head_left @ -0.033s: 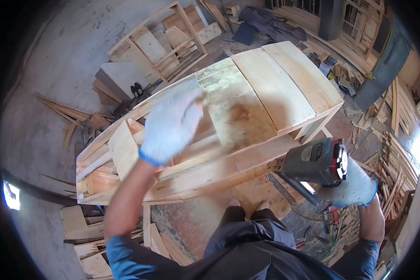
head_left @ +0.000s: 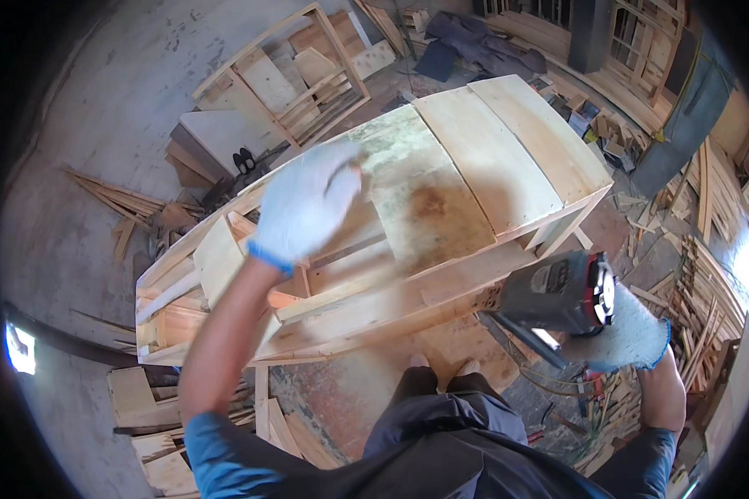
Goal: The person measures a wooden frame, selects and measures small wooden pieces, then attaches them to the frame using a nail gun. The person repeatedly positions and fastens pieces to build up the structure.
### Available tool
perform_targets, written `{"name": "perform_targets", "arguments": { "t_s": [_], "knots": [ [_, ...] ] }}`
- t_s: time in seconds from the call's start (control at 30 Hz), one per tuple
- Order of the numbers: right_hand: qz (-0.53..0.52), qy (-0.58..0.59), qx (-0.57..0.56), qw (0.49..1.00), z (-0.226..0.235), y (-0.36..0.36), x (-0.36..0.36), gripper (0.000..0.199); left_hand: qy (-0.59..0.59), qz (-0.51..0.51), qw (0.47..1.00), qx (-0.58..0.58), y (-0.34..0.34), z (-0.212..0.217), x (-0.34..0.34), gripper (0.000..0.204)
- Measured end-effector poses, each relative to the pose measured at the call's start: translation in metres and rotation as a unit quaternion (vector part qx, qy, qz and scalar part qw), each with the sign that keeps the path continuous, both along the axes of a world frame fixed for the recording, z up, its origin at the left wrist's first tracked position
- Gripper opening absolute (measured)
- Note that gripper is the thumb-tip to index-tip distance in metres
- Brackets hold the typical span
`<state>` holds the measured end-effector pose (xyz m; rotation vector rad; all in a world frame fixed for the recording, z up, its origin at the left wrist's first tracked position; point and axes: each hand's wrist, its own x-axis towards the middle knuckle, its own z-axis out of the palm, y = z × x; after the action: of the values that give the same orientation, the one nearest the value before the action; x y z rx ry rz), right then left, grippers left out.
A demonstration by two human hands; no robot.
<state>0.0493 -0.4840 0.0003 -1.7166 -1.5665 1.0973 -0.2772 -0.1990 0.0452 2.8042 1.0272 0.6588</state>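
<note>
My left hand (head_left: 304, 200), in a white glove with a blue cuff, hovers over the open part of a long wooden frame (head_left: 341, 308). Its fingers look curled together, though motion blurs them; what they may hold is hidden. My right hand (head_left: 632, 333), gloved too, is closed around a dark nail gun (head_left: 549, 287) at the frame's near right side. The tool's nose points left toward the frame's side. Several panels cover the frame's right part, among them a stained panel (head_left: 429, 200) and a paler panel (head_left: 491, 154). A small loose-looking board (head_left: 220, 262) slants across the left end.
A slatted wooden frame (head_left: 283, 75) leans at the back left. Thin wood strips (head_left: 112, 200) lie on the floor at left, and more scrap strips (head_left: 699, 291) pile up at right. A hose (head_left: 549, 387) runs near my feet. Wood pieces (head_left: 158, 399) are heaped at lower left.
My left hand and forearm have shifted very slightly left. The nail gun in my right hand has moved a little to the left and down. The panels and frame stay put.
</note>
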Motion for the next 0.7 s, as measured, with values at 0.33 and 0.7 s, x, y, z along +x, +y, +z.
{"name": "perform_targets", "arguments": {
  "t_s": [0.33, 0.7],
  "knots": [
    [0.038, 0.059, -0.166, 0.984, 0.028, 0.052, -0.039, 0.028, -0.007, -0.056, 0.994, -0.092, 0.152, -0.046, 0.043, 0.041],
    [-0.074, 0.273, -0.205, 0.937, 0.011, 0.053, -0.050, 0.024, -0.042, -0.087, 0.992, -0.075, 0.150, -0.048, 0.033, 0.033]
  ]
}}
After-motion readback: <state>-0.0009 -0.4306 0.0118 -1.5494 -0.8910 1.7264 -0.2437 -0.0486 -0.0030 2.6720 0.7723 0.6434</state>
